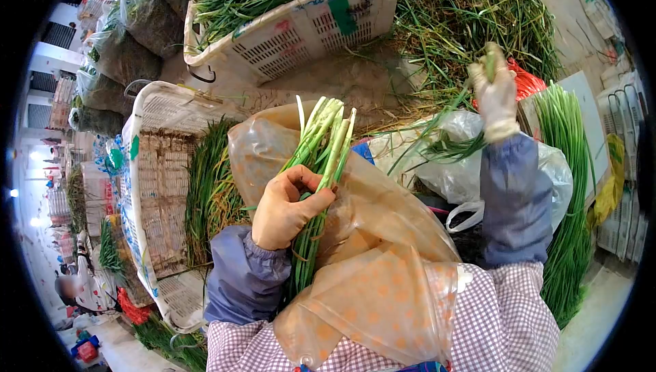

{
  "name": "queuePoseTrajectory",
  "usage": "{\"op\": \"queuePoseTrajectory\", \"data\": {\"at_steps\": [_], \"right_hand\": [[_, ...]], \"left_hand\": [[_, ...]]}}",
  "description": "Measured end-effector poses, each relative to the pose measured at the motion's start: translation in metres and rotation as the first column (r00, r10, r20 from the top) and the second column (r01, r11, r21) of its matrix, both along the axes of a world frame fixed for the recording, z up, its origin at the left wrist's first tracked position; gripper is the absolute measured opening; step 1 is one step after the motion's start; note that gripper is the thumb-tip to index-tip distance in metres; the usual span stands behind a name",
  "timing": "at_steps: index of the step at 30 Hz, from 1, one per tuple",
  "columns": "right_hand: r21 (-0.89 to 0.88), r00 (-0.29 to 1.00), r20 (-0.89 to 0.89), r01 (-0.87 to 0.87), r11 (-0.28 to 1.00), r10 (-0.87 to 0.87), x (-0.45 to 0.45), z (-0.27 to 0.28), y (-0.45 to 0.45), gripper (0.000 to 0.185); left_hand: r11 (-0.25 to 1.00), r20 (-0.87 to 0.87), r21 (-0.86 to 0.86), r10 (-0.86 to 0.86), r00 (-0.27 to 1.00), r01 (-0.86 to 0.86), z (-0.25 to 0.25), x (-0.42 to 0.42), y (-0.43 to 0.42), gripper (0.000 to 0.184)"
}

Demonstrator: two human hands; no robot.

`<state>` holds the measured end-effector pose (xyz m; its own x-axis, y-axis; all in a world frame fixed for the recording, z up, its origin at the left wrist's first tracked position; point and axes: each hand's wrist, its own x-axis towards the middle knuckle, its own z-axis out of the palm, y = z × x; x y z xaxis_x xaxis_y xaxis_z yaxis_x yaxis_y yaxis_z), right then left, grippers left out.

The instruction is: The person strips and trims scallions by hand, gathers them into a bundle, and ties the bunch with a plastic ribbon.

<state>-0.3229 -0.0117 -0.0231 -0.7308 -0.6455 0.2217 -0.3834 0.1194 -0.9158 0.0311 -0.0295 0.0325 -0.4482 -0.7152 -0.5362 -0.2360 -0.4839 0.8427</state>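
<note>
My left hand (290,204) is closed round a small bunch of green stalks (328,136), their pale ends pointing up and their leaves hanging down over the plastic apron (383,290). Up at the right, my right hand (495,91) wears a pale, soiled glove and has its fingers closed on some greens. Long leaves (447,143) trail beside its wrist, in front of a clear plastic bag (458,126). Behind that hand lies a big heap of loose leaves and brown trimmings (478,16). Just right of it is a red bag (526,81).
A white crate (311,37) full of greens stands ahead; another crate (160,194), partly filled, is at the left. Trimmed long greens (564,167) lie at the right. Filled bags (126,50) line the upper left. A person (89,286) is far off at the lower left.
</note>
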Motion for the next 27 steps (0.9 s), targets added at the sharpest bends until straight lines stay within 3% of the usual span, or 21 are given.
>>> {"op": "queuePoseTrajectory", "data": {"at_steps": [2,4,5,6,7,9,12,13,15,16,18,20,22,23,24,25,27], "right_hand": [[-0.090,0.872,0.304,-0.374,0.923,0.383,0.063,0.018,0.016,0.027],[-0.095,0.548,0.436,-0.761,0.642,0.714,0.113,0.018,0.031,0.022],[-0.140,0.414,0.493,-0.830,0.540,0.765,0.137,0.013,0.035,0.020],[-0.296,0.273,0.661,-0.761,0.577,0.699,0.161,0.006,0.038,0.020],[-0.294,0.211,0.757,-0.735,0.611,0.619,0.172,0.006,0.035,0.020],[-0.283,0.209,0.760,-0.746,0.603,0.615,0.168,0.003,0.033,0.018],[-0.265,0.273,0.719,-0.742,0.616,0.639,0.164,0.004,0.032,0.013],[-0.259,0.275,0.719,-0.746,0.614,0.638,0.165,0.003,0.032,0.013],[-0.185,0.316,0.775,-0.715,0.674,0.548,0.169,-0.002,0.034,0.011],[-0.182,0.317,0.774,-0.718,0.672,0.549,0.171,-0.002,0.034,0.011],[-0.309,0.426,0.648,-0.610,0.729,0.631,0.174,-0.002,0.033,0.010],[-0.185,0.508,0.627,-0.640,0.746,0.591,0.149,0.009,0.031,0.010],[-0.283,0.523,0.706,-0.410,0.867,0.477,0.119,0.027,0.028,0.016],[-0.304,0.662,0.607,-0.318,0.898,0.440,0.099,0.016,0.025,0.018],[-0.154,0.779,0.548,-0.265,0.952,0.305,0.083,0.017,0.022,0.019],[-0.156,0.779,0.547,-0.265,0.952,0.306,0.084,0.014,0.023,0.019],[-0.109,0.734,0.485,-0.490,0.865,0.476,0.092,0.014,0.027,0.023]], "left_hand": [[0.998,0.084,-0.049,-0.030,0.996,0.034,0.002,-0.005,0.003,0.016],[0.994,0.077,-0.100,-0.037,0.996,0.044,-0.006,-0.010,0.008,0.018],[0.986,0.067,-0.159,-0.039,0.997,0.049,-0.009,-0.010,0.009,0.019],[0.968,0.131,-0.225,-0.082,0.988,0.110,-0.010,-0.010,0.010,0.022],[0.969,0.112,-0.207,-0.113,0.987,0.134,-0.009,-0.008,0.011,0.020],[0.996,-0.027,-0.070,-0.050,0.998,0.048,-0.005,-0.005,0.008,0.020],[0.994,-0.088,0.065,-0.080,0.993,0.085,-0.001,0.001,0.002,0.024],[0.994,-0.094,0.067,-0.076,0.993,0.082,-0.002,0.000,0.002,0.024],[0.985,-0.014,-0.116,-0.130,0.991,0.128,-0.007,-0.003,0.003,0.032],[0.990,-0.017,-0.104,-0.102,0.995,0.100,-0.005,-0.004,0.002,0.040],[0.992,-0.016,-0.086,-0.097,0.995,0.095,-0.003,-0.004,0.003,0.044],[0.993,-0.012,-0.070,-0.094,0.996,0.093,0.000,-0.005,0.004,0.048],[0.999,-0.039,-0.022,-0.050,0.998,0.050,0.004,-0.005,0.005,0.045],[0.999,-0.039,-0.022,-0.044,0.998,0.043,0.004,-0.004,0.005,0.045],[0.998,-0.032,-0.038,-0.057,0.998,0.056,0.003,-0.003,0.005,0.042],[0.996,-0.025,-0.056,-0.076,0.997,0.075,0.002,-0.003,0.004,0.038],[0.996,-0.028,-0.044,-0.076,0.997,0.075,-0.001,-0.003,0.001,0.034]]}}
